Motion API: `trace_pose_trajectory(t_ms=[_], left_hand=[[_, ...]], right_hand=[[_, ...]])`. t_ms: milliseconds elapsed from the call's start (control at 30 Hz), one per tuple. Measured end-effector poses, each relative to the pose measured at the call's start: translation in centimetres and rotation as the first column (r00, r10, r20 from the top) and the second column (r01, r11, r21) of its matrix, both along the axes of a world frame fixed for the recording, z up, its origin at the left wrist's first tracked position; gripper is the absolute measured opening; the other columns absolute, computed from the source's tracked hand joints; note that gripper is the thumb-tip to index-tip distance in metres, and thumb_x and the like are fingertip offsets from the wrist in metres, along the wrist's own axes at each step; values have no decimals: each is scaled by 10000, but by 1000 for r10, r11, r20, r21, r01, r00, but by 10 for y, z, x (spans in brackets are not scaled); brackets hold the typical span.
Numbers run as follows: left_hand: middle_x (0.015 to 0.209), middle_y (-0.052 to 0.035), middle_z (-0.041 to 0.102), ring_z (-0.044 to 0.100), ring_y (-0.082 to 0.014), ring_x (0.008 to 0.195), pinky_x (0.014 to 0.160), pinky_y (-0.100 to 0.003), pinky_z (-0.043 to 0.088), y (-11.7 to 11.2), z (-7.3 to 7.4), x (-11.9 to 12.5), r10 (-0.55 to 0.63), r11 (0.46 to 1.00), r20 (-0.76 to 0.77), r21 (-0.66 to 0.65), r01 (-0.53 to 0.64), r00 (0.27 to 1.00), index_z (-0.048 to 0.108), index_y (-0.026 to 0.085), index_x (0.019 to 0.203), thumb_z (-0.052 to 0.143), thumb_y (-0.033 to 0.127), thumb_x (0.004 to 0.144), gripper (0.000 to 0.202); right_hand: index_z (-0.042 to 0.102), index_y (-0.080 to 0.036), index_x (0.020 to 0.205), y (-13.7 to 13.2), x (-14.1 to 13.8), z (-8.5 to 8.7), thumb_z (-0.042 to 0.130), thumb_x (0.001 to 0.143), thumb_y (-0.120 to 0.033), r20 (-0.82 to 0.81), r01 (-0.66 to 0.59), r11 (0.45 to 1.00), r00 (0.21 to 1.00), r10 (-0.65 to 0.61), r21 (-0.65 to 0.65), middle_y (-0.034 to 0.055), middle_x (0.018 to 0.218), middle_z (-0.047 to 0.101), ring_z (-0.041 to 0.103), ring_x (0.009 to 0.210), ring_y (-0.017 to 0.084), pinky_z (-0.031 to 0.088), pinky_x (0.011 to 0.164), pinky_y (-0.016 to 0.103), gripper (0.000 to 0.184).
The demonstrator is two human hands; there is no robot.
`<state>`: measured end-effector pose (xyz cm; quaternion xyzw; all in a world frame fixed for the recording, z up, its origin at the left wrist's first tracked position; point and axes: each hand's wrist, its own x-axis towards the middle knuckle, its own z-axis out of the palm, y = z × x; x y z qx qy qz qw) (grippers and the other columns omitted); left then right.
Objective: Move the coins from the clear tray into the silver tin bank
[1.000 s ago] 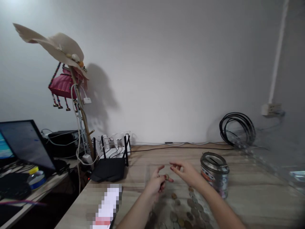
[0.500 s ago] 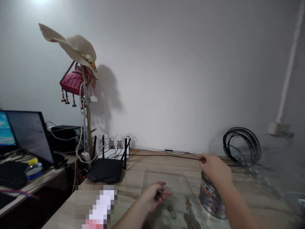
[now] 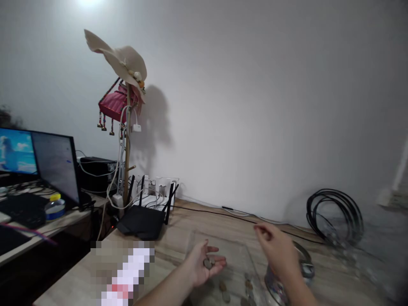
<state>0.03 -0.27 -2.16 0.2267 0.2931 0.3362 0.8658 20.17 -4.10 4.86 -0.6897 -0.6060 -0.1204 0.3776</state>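
Note:
My left hand is palm up above a clear plastic tray. A few coins rest in its half-curled fingers. Below it, more coins lie in the tray, some in a row towards the right side. My right hand hovers between the tray and a printed metal can, its fingers bent together. Whatever those fingertips might hold is hidden. The right hand and forearm cover much of the can, whose round rim shows behind the wrist.
A black router with upright antennas stands at the back left, near a cable-hung pole with a hat. Coiled black cable leans on the wall at right. A monitor stands on the left desk.
The view has swung left. My right hand has moved from above the can towards the tray. My left hand has opened more, so its coins show better.

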Motion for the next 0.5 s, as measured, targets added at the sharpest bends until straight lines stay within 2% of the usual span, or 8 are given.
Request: trace_pose_trajectory(t_ms=[33, 67, 133, 200, 233, 300, 400, 500], left_hand=[[812, -173, 586, 602, -198, 699, 597, -251, 441, 1, 0, 0, 20, 1000, 26, -15, -20, 999, 430, 53, 1047, 334, 457, 805, 481], [783, -159, 584, 596, -196, 686, 600, -253, 439, 2, -1, 0, 43, 999, 45, -27, -42, 998, 438, 56, 1032, 327, 479, 802, 494], [686, -102, 567, 568, -165, 612, 583, -236, 426, 3, -1, 0, 83, 996, 72, -28, -81, 994, 466, 73, 976, 323, 475, 808, 458], [608, -56, 533, 523, -133, 538, 550, -214, 405, 3, -2, 1, 81, 997, 85, -19, -79, 993, 484, 91, 913, 305, 447, 822, 409], [595, -48, 523, 508, -126, 521, 545, -212, 401, 3, -2, 1, 62, 998, 89, -16, -60, 994, 486, 98, 889, 290, 443, 828, 401], [605, -47, 519, 502, -125, 522, 567, -227, 412, 3, -3, 2, 12, 1000, 85, -21, -10, 996, 475, 112, 855, 260, 461, 832, 411], [634, -41, 516, 498, -122, 521, 597, -252, 428, 3, -6, 4, -51, 999, 59, -4, 51, 997, 450, 132, 840, 233, 492, 830, 419], [637, -30, 502, 482, -116, 498, 562, -248, 421, 5, -11, 5, -106, 994, 16, 16, 106, 994, 442, 145, 841, 208, 527, 822, 448]], right_hand=[[657, -197, 768, 5, -16, -9, 410, 733, -365, -21, -167, 984, 986, 166, -68, 63, 755, 652, 551, 667, 174, 413, 633, 271, 300], [664, -197, 774, 9, -32, -19, 434, 723, -353, -37, -299, 944, 954, 296, -138, 61, 764, 655, 553, 675, 171, 415, 643, 265, 283], [673, -217, 837, 16, -59, -39, 476, 703, -288, -59, -483, 839, 872, 485, -250, 47, 813, 659, 560, 713, 159, 407, 669, 249, 249], [683, -230, 795, 20, -76, -54, 474, 699, -219, -93, -576, 739, 806, 585, -349, 35, 813, 663, 564, 728, 146, 397, 672, 232, 231], [686, -225, 761, 21, -81, -58, 476, 692, -196, -109, -585, 714, 797, 595, -385, 33, 794, 665, 564, 719, 143, 392, 662, 228, 223], [681, -201, 706, 22, -82, -61, 490, 669, -168, -122, -549, 720, 823, 555, -425, 36, 742, 662, 559, 691, 144, 385, 637, 226, 197], [661, -177, 663, 19, -79, -55, 502, 637, -150, -85, -486, 751, 859, 506, -447, 32, 694, 650, 546, 663, 144, 369, 612, 228, 163], [652, -174, 671, 12, -78, -46, 503, 639, -180, -50, -457, 748, 866, 497, -482, 30, 706, 647, 541, 663, 143, 355, 602, 230, 152]])
